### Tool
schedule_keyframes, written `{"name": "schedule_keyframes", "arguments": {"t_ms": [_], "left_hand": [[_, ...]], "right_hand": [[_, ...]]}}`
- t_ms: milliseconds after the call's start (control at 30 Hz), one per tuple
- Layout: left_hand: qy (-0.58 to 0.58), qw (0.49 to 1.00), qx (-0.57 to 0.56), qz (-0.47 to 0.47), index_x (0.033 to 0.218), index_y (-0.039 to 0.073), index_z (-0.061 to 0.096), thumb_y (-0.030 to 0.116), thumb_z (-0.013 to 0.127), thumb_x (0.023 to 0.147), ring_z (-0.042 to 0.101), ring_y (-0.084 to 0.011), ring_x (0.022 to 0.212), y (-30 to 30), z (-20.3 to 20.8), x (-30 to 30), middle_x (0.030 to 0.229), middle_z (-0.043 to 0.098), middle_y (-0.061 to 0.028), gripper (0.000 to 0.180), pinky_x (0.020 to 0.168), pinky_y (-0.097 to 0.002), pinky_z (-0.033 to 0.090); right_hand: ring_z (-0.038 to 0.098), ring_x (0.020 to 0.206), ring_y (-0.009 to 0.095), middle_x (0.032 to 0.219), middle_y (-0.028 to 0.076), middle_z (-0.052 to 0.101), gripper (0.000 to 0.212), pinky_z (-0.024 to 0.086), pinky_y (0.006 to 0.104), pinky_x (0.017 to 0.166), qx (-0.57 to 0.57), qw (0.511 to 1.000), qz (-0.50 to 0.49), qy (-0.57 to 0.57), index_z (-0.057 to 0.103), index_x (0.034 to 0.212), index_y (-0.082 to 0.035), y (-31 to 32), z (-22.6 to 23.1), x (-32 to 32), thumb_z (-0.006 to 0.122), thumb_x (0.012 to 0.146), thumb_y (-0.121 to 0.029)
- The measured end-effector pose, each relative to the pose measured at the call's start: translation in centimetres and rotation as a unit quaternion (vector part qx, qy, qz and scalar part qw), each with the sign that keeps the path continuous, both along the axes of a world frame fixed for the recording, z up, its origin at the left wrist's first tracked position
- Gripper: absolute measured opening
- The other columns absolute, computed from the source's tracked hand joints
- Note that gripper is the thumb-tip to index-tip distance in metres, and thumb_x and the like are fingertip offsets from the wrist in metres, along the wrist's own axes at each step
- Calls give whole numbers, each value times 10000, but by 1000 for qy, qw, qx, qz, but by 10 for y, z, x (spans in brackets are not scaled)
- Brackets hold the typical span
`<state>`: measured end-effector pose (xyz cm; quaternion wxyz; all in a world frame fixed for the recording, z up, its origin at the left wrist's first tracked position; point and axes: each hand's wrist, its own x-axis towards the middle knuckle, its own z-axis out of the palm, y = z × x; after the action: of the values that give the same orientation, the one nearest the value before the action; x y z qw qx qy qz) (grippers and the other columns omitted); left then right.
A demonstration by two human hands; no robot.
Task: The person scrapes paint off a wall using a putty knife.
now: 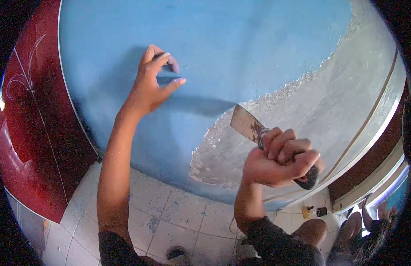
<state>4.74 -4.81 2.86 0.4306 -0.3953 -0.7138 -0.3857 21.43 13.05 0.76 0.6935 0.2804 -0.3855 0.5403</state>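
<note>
A wall with blue paint (205, 40) fills the middle of the view, and its lower right part is a bare grey patch (329, 111) with a ragged, flaking paint edge. My right hand (285, 155) is wrapped round the dark handle of a scraper (247, 123). The scraper's worn flat blade points up and left, in front of the border between blue and grey; whether it touches the wall I cannot tell. To the left, my left hand (157, 80) is raised before the blue paint, fingers curved and apart from the thumb, holding nothing.
A glossy red panel (37, 111) with thin white line decoration stands at the left. Blue paint flakes lie on the white floor tiles (170, 208). Small yellow and black items (314, 211) sit on the floor at lower right, near another person's legs (351, 228).
</note>
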Motion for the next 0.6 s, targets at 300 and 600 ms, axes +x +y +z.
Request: {"name": "schedule_keyframes", "arguments": {"t_ms": [300,600], "left_hand": [[32,999,-6,-3,900,53,562,168,783,675,438,-200,846,-3,-2,-7,943,451,-64,336,751,-307,385],[2,1000,2,7,876,60,566,164,786,664,438,-195,849,-2,-4,-3,945,446,-62,323,772,-304,391]], "right_hand": [[319,482,131,607,2,349,311,327,301,469,24,991,127,-28,353,716,-154,9,0,5,395,950,-354],[257,415,87,528,-3,257,282,279,255,376,59,995,25,-73,304,719,-134,1,-1,-1,402,958,-246]]}}
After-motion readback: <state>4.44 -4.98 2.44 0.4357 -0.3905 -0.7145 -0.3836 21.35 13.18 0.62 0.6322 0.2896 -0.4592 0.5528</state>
